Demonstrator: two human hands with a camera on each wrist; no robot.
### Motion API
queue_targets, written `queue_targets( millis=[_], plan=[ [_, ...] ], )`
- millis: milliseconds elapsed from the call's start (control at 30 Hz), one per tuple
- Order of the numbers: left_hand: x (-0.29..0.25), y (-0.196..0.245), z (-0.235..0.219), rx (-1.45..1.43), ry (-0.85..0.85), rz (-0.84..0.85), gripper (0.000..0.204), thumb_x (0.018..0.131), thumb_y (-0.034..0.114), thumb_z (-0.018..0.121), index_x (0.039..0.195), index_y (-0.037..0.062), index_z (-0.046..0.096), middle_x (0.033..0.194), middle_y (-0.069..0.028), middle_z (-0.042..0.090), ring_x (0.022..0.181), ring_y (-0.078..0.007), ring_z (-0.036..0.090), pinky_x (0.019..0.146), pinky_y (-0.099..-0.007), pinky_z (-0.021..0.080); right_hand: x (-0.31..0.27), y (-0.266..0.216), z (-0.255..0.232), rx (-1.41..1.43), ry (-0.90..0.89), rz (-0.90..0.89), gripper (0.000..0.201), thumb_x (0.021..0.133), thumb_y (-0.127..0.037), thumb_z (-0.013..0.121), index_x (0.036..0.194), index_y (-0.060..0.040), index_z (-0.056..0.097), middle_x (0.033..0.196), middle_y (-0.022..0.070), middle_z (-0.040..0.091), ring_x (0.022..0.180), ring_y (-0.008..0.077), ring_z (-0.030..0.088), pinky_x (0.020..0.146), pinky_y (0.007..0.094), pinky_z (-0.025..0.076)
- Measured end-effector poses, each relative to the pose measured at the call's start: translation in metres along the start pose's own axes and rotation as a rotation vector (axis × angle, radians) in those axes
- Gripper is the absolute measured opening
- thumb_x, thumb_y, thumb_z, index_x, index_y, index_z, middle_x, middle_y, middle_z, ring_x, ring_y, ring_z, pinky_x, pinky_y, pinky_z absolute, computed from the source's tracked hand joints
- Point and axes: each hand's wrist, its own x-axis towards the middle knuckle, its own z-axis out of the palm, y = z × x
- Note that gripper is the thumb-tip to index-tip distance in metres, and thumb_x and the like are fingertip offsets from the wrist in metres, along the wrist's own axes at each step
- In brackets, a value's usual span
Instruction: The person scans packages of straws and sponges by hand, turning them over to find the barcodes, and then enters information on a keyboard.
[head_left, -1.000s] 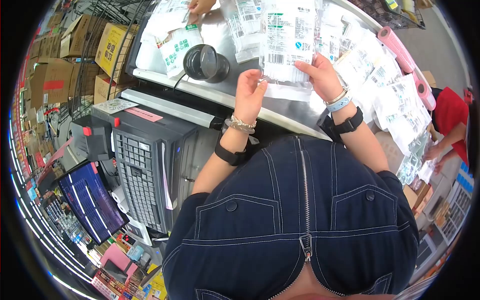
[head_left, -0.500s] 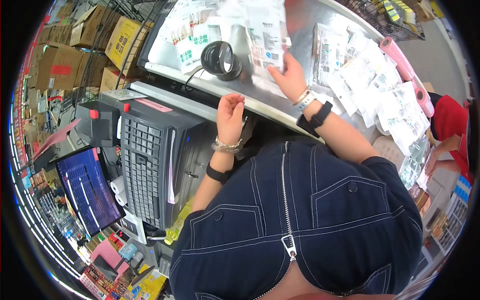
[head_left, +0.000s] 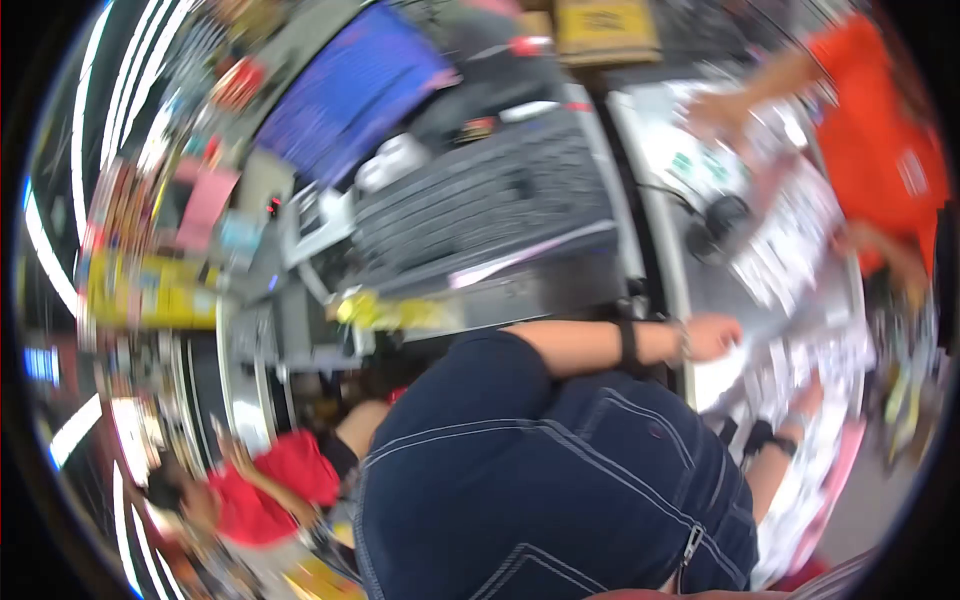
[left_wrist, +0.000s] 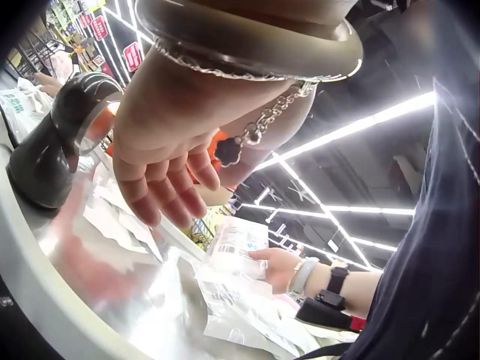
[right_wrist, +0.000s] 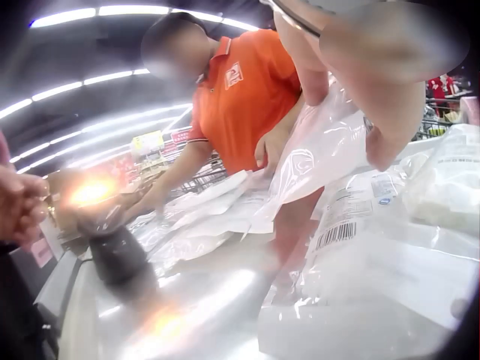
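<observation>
My right hand grips a clear plastic packet with white contents, held over other packets in the right wrist view. The left wrist view shows the same hand from the side, fingers on the packet's edge. My left hand holds nothing; its fingers hang loosely bent above the metal counter. A black barcode scanner stands on the counter, nearer to my left hand. In the blurred head view, my left hand is over the counter's near edge.
Printed white packets lie beside and beyond the scanner. Across the counter stands a person in an orange shirt, with hands near the packets. A black keyboard, a monitor and a person in red are to my left.
The head view has swung far to the left and blurred. My right hand has moved from beside the scanner to over the packets on the right. My left hand still holds nothing.
</observation>
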Motion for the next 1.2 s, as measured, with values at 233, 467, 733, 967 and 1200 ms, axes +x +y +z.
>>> queue_targets(
  millis=[233, 467, 733, 967, 1200],
  plan=[
    [-0.028, 0.036, -0.013, 0.113, -0.055, -0.008, 0.021, 0.07, 0.009, 0.046, 0.088, 0.0099, 0.057, 0.076, -0.0109, 0.059, 0.074, -0.0291, 0.056, 0.064, -0.0402, 0.043, 0.061, 0.018, 0.001, -0.197, -0.134, -0.017, 0.042, 0.08, -0.026, 0.056, 0.108, 0.0048, 0.054, 0.106, 0.013, 0.056, 0.096, 0.0228, 0.053, 0.084, 0.0313, 0.04],
    [-0.044, 0.025, -0.015, 0.07, 0.066, -0.037, 0.022, 0.069, 0.008, 0.046, 0.088, 0.0084, 0.057, 0.073, -0.01, 0.058, 0.071, -0.0274, 0.056, 0.062, -0.0391, 0.042, 0.034, 0.027, 0.033, -0.166, -0.251, 0.128, 0.032, 0.082, -0.028, 0.053, 0.101, -0.0025, 0.057, 0.088, 0.0068, 0.059, 0.075, 0.0194, 0.057, 0.063, 0.0304, 0.046],
    [-0.046, 0.02, -0.01, 0.109, -0.055, -0.073, 0.022, 0.067, 0.01, 0.049, 0.088, 0.0082, 0.058, 0.072, -0.01, 0.059, 0.072, -0.0269, 0.057, 0.062, -0.0384, 0.043, -0.017, 0.03, 0.055, 0.071, -0.314, 0.328, 0.023, 0.08, -0.021, 0.058, 0.094, -0.0031, 0.058, 0.085, 0.0069, 0.063, 0.071, 0.0199, 0.061, 0.06, 0.0298, 0.049],
    [-0.029, 0.009, -0.006, 0.068, -0.08, -0.07, 0.023, 0.068, 0.011, 0.048, 0.087, 0.0076, 0.06, 0.075, -0.011, 0.06, 0.072, -0.0265, 0.058, 0.062, -0.0372, 0.044, 0.02, 0.066, 0.017, 0.38, -0.463, 0.279, 0.037, 0.081, -0.011, 0.056, 0.116, -0.0009, 0.047, 0.112, 0.0086, 0.053, 0.101, 0.0214, 0.05, 0.089, 0.0323, 0.038],
    [-0.009, 0.001, -0.025, -0.145, 0.224, -0.16, 0.017, 0.074, 0.016, 0.055, 0.088, 0.0075, 0.057, 0.081, -0.0064, 0.057, 0.074, -0.0177, 0.055, 0.067, -0.0307, 0.046, -0.148, -0.029, 0.053, 0.394, -0.468, 0.018, 0.035, 0.08, -0.006, 0.054, 0.113, 0.0024, 0.048, 0.109, 0.0101, 0.055, 0.099, 0.0193, 0.052, 0.088, 0.0319, 0.041]
  ],
)
